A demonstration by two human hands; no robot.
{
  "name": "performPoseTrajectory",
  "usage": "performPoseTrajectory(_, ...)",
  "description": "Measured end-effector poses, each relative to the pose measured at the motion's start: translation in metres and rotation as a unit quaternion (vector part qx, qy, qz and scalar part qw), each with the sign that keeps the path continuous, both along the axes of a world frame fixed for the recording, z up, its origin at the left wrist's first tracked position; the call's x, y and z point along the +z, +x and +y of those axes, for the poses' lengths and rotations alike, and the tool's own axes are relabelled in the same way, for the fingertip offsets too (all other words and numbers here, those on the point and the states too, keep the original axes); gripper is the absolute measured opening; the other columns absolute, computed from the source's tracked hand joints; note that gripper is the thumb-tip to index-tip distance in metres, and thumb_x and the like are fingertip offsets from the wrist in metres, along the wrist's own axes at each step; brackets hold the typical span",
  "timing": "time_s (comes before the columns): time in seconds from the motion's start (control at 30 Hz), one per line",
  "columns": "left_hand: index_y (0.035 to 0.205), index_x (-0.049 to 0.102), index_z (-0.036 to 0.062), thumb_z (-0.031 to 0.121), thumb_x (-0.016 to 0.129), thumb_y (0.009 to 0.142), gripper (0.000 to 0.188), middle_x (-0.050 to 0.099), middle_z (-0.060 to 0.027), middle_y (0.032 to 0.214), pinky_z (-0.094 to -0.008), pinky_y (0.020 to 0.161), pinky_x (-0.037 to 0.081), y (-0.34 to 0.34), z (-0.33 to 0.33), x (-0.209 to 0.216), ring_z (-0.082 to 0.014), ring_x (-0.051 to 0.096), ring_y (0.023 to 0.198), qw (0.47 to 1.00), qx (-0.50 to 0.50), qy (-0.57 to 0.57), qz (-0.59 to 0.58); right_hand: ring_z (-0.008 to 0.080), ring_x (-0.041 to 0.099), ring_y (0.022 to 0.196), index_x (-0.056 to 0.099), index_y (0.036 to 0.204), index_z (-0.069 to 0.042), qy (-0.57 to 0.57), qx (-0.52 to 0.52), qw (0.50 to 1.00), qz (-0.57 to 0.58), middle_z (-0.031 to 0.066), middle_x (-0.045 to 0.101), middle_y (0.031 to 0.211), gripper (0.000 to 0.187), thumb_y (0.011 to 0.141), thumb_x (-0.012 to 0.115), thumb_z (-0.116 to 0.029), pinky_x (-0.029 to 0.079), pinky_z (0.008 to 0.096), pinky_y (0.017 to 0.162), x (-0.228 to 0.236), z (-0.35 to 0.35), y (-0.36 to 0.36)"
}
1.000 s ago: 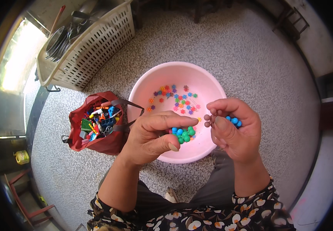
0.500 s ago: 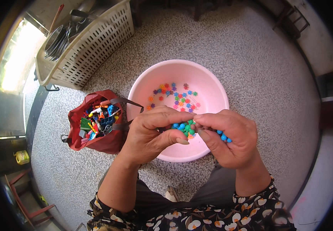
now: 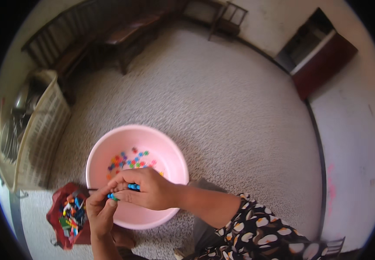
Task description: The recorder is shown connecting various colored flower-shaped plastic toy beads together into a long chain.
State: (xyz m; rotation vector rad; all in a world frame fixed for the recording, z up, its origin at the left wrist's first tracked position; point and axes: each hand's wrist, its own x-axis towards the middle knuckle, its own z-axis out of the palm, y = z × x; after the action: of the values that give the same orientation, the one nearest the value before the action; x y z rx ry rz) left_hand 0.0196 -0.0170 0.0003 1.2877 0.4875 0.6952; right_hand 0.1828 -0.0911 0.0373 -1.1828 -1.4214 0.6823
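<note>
My left hand and my right hand meet over the near left part of a pink basin. Both are closed on a cluster of small flower-shaped plastic pieces, blue and green with rounded knobs. Blue ones show between my right fingers; blue and green ones peek out by my left thumb. How they join is hidden by my fingers. On the basin's floor lie several loose flower-shaped pieces in many colours. Just left of my left hand stands a red bag full of mixed toy bricks.
A cream perforated plastic basket holding metal kitchenware stands at the left. Dark wooden benches line the far left wall, with a wooden chair farther right. A dark red panel is at the far right wall.
The view has swung up and right, so basin, bag and basket appear lower and farther left. Both hands still hold the pieces together, the right now reaching across from the right.
</note>
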Motion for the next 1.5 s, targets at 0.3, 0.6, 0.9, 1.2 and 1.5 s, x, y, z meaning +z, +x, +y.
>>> performPoseTrajectory(0.3, 0.111, 0.047, -0.003, 0.029, 0.046, 0.089, 0.039, 0.05, -0.004, 0.079, -0.0258, 0.062, 0.04, 0.011, -0.004, -0.005, -0.0119, 0.047, 0.065, 0.987, 0.001, -0.143, -0.078, 0.0174, 0.057, 0.082, 0.045, 0.1, -0.002, -0.233, 0.031, 0.753, 0.615, 0.0098, 0.053, 0.093, 0.017, 0.083, 0.047, -0.005, 0.051, 0.0285, 0.07, -0.057, 0.02, 0.015)
performPoseTrajectory(0.6, 0.111, 0.048, -0.0018, 0.033, 0.044, 0.09, 0.041, 0.053, -0.0072, 0.088, -0.0252, 0.061, 0.039, 0.009, 0.0, 0.006, -0.0138, 0.05, 0.073, 0.976, -0.046, -0.183, -0.112, 0.0056, 0.045, 0.054, 0.052, 0.101, -0.009, -0.284, 0.011, 0.813, 0.508, -0.0002, 0.052, 0.073, 0.025, 0.086, 0.053, -0.03, 0.04, 0.0195, 0.046, -0.025, 0.01, 0.016)
performPoseTrajectory(0.9, 0.108, 0.049, 0.0015, 0.026, 0.043, 0.091, 0.03, 0.05, -0.0045, 0.093, -0.0233, 0.06, 0.038, 0.006, 0.005, -0.001, -0.0133, 0.049, 0.078, 0.956, -0.098, -0.201, -0.188, 0.002, 0.038, 0.052, 0.053, 0.104, 0.001, -0.211, -0.01, 0.926, 0.313, -0.0021, 0.048, 0.07, 0.023, 0.088, 0.051, -0.015, 0.034, 0.0169, 0.047, 0.013, -0.002, 0.012)
performPoseTrajectory(1.2, 0.105, 0.052, -0.0003, 0.02, 0.054, 0.086, 0.028, 0.053, -0.0056, 0.099, -0.0262, 0.076, 0.042, 0.01, -0.006, 0.005, -0.0115, 0.049, 0.086, 0.968, -0.181, -0.127, -0.122, 0.0033, 0.05, 0.062, 0.058, 0.099, 0.001, -0.099, -0.052, 0.986, 0.123, 0.0032, 0.059, 0.082, 0.02, 0.079, 0.059, -0.001, 0.04, 0.0169, 0.054, 0.007, -0.015, 0.015)
performPoseTrajectory(1.5, 0.099, 0.054, 0.0005, 0.013, 0.062, 0.081, 0.023, 0.055, -0.002, 0.09, -0.0219, 0.075, 0.041, 0.006, -0.01, 0.006, -0.0078, 0.05, 0.083, 0.986, -0.14, -0.072, -0.057, 0.0083, 0.05, 0.054, 0.063, 0.089, -0.001, -0.017, -0.016, 0.998, -0.058, 0.0059, 0.06, 0.072, 0.017, 0.072, 0.065, -0.001, 0.038, 0.0199, 0.047, 0.017, -0.013, 0.013)
